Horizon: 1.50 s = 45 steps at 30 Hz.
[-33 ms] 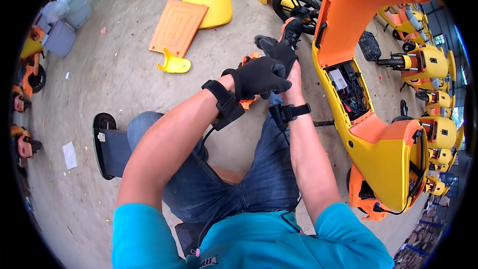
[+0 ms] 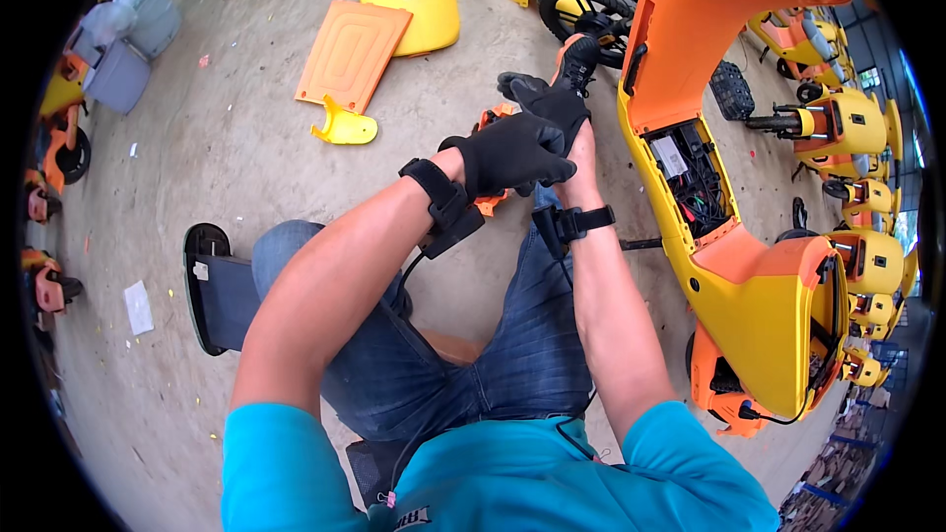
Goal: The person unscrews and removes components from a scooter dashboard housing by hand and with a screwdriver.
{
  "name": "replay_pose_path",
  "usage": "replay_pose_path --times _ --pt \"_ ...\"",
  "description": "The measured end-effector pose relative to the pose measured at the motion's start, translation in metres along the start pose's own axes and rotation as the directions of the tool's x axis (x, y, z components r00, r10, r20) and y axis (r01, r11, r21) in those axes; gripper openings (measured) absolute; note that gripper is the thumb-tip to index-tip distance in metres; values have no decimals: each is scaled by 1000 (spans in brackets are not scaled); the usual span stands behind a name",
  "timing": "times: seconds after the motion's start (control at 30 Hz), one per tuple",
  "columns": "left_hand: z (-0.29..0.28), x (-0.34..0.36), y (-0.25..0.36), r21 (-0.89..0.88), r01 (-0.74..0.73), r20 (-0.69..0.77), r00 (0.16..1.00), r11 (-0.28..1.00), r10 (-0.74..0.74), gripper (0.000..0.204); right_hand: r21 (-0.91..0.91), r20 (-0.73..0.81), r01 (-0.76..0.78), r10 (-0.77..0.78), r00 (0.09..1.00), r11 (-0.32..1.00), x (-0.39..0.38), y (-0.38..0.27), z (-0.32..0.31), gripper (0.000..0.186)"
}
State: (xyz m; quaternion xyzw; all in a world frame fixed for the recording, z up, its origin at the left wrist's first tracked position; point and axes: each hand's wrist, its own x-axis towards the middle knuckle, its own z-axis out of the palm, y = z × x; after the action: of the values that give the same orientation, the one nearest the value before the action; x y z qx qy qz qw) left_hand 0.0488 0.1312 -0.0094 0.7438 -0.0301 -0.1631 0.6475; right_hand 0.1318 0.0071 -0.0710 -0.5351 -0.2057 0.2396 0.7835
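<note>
Dusty concrete floor (image 2: pixel 246 167) surrounds a seated person whose gloved left hand (image 2: pixel 512 153) pulls at the glove on the right hand (image 2: pixel 552 103), fingers curled tight. At three o'clock, the open scooter (image 2: pixel 729 266) bares loose wiring (image 2: pixel 695 182); a careless elbow could snag it.

- Left hand (image 2: pixel 512 153) and right hand (image 2: pixel 547 99): black gloves, black wrist straps.
- Scooter body (image 2: pixel 759 305): yellow shell with orange panels; open bay shows black, red and green wires.
- Flat panel (image 2: pixel 352 54) on the floor: orange.
- Cover with square hole (image 2: pixel 409 0): yellow.
- Jeans (image 2: pixel 473 355): dark blue.
- Shirt (image 2: pixel 512 478): turquoise.
- Floor (image 2: pixel 227 158): grey-brown concrete.
</note>
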Motion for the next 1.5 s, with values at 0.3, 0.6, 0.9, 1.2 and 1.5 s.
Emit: replay_pose_path --times 0.3,0.6,0.9,1.2,1.5 --pt "18 5 -8 533 -146 85 989 834 119 22 61 41 -376 374 927 925 5 25 -8 36" --pt "15 -2 -3 653 111 -347 923 749 165 26 -133 -13 -329 330 944 935 -12 47 -25 42" --pt "9 4 -31 754 154 -215 976 638 18 22 -345 -18 -341 357 934 874 -38 78 -11 36" --pt "11 -2 -22 774 241 -227 969 585 -99 24 -750 80 -108 251 965 653 -47 96 -17 38" --pt "8 -3 -20 757 276 -196 961 592 -196 29 -847 227 131 128 965 516 -46 117 -17 38"
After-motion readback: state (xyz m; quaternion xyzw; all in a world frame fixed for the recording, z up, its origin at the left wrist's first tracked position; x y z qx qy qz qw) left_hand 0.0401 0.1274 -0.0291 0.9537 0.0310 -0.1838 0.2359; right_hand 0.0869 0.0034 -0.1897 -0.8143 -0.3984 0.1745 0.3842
